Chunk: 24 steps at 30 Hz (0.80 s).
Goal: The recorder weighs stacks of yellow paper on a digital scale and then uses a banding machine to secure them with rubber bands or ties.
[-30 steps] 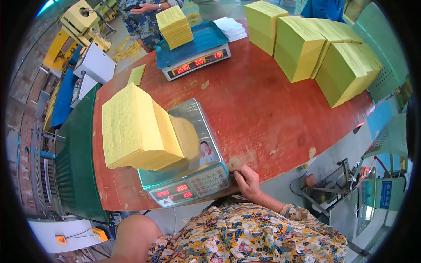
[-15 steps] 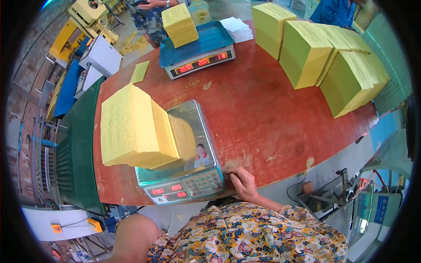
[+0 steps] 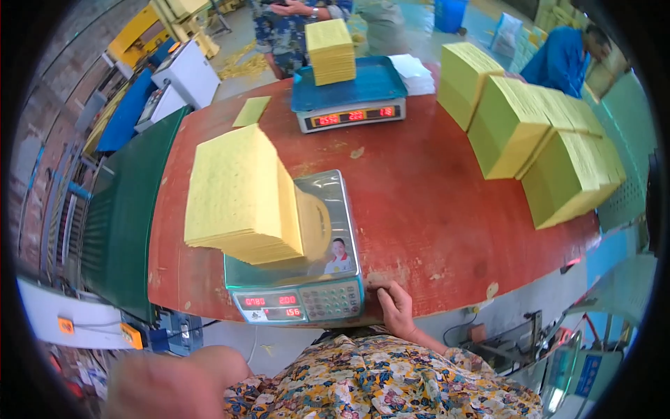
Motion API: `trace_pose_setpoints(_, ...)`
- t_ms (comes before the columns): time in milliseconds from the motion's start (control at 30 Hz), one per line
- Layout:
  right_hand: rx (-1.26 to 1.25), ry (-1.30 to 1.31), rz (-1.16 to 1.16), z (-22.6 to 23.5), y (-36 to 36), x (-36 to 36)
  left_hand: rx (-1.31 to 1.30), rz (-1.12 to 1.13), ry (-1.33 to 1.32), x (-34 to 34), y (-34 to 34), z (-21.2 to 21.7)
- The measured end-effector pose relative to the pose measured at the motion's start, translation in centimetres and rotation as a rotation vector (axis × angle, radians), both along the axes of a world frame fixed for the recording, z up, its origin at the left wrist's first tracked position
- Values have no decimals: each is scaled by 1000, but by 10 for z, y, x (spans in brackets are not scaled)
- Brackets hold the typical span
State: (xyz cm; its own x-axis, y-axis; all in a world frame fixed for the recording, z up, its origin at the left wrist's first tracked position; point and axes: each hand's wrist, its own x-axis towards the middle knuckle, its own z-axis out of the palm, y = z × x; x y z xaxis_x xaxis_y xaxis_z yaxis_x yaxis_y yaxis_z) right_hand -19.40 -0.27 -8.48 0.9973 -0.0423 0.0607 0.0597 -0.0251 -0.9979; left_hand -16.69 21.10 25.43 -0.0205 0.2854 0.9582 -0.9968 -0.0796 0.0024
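Where hand point(image 3: 392, 307) rests: scale point(image 3: 296, 276) just left.

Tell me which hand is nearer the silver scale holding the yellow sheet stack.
Right. The right hand rests on the table edge beside the silver scale, by its keypad corner. The left hand cannot be seen; only a blurred arm shows, lower left.

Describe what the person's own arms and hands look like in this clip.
Two bare hands, no gloves, rings or watch visible. The right hand shows past a short-cut sleeve of a flowered shirt, yellow and blue on a pale ground. The left forearm is bare and blurred at the lower edge; its hand is out of view.
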Motion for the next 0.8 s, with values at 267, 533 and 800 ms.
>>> trace_pose_setpoints(267,319,274,-94,31,-7,21,-251,887,1242,8,158,-208)
trace_pose_setpoints(533,-35,-36,-34,73,-37,140,291,1326,1427,-35,186,-379)
trace_pose_setpoints(800,-566,-630,-38,149,-32,347,356,1459,1434,-37,211,-399)
